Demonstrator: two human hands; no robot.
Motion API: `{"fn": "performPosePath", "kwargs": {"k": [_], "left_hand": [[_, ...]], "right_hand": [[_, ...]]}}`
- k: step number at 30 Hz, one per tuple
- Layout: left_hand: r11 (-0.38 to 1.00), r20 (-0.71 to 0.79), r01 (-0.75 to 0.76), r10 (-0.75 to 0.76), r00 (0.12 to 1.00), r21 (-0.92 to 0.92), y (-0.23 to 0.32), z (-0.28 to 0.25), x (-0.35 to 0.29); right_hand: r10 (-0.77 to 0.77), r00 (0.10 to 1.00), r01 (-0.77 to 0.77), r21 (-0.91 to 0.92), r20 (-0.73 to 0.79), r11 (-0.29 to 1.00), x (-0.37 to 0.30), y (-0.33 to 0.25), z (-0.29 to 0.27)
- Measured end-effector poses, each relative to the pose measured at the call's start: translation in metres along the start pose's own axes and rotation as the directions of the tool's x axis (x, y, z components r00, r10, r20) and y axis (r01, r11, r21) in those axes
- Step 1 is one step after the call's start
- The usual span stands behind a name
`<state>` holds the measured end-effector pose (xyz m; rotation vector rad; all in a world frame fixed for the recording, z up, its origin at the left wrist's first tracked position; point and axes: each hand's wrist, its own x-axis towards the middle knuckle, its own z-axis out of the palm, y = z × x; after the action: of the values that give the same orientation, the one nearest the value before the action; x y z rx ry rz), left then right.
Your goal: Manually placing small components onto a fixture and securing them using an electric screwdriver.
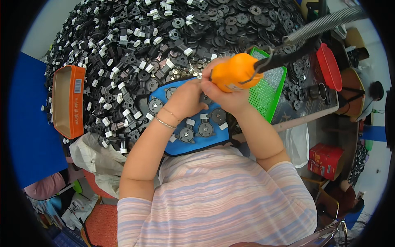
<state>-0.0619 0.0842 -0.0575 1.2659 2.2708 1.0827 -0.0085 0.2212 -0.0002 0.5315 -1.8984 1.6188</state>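
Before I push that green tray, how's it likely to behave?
The green tray would probably keep its shape, since its raised rim looks like moulded plastic. The small silvery bits lying loose in it would likely shift, and could spill if it tips, as its top is open.

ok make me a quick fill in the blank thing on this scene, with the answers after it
The right hand grasps a tool whose body is coloured ____.

The mat under the round grey parts is ____ with a dark edge.

The silver bangle is worn on the person's ____ side.

The tray just right of the tool is bright ____.

Missing words: orange; blue; left; green.
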Motion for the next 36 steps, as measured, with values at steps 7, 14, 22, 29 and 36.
{"fn": "performPosePath", "kwargs": {"k": [7, 14, 22, 29, 36], "left_hand": [[0.999, 0.000, -0.031, 0.031, 1.000, 0.038, 0.010, -0.006, -0.001], [0.993, 0.031, 0.013, -0.017, 0.999, 0.116, 0.012, -0.007, -0.002], [0.986, 0.022, 0.046, -0.051, 0.998, 0.159, 0.015, -0.001, -0.006], [0.983, 0.014, 0.057, -0.060, 0.998, 0.174, 0.014, 0.000, -0.006], [0.984, 0.033, 0.016, -0.022, 0.999, 0.176, 0.010, -0.002, -0.006]], "right_hand": [[0.123, 0.989, -0.137, 0.199, 0.077, 0.970, 0.010, 0.002, -0.002], [0.066, 0.996, -0.030, 0.441, -0.067, 0.897, 0.024, -0.023, -0.042], [0.110, 0.888, -0.081, 0.083, -0.446, 0.993, -0.016, -0.006, -0.086], [0.094, 0.879, -0.064, 0.079, -0.468, 0.995, -0.018, 0.008, -0.090], [0.132, 0.882, -0.095, 0.105, -0.451, 0.990, -0.020, 0.010, -0.092]]}}
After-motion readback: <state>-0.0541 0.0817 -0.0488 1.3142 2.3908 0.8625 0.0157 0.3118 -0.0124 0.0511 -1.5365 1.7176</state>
